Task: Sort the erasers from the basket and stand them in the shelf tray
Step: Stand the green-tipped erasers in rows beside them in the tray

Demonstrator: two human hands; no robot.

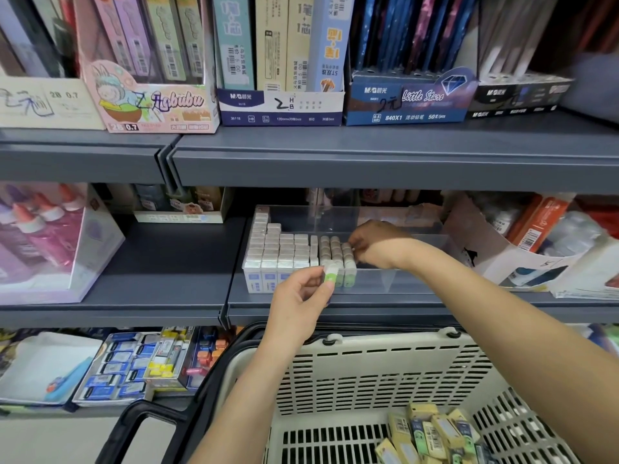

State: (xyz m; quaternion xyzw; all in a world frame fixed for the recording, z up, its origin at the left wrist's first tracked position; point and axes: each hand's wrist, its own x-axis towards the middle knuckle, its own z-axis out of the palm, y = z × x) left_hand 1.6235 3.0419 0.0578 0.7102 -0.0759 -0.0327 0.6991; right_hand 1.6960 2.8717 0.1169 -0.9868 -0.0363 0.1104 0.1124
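Observation:
A clear plastic shelf tray (385, 279) on the middle shelf holds rows of upright erasers (284, 249), white-sleeved on the left and green-sleeved to their right. My left hand (301, 296) pinches a green-sleeved eraser (330, 275) just in front of the tray's front wall. My right hand (375, 244) reaches into the tray, its fingertips at the right end of the green eraser rows (336, 251); whether it holds one is hidden. Below, a beige basket (368, 373) contains several yellow and green erasers (435, 433) in its near right corner.
Pencil-lead display boxes (281, 105) line the shelf above. A tilted white box (502, 259) of goods sits right of the tray, and a clear box of glue bottles (50, 242) stands at the left. Boxes of erasers (127, 366) fill the lower shelf. The basket's black handle (150, 416) juts left.

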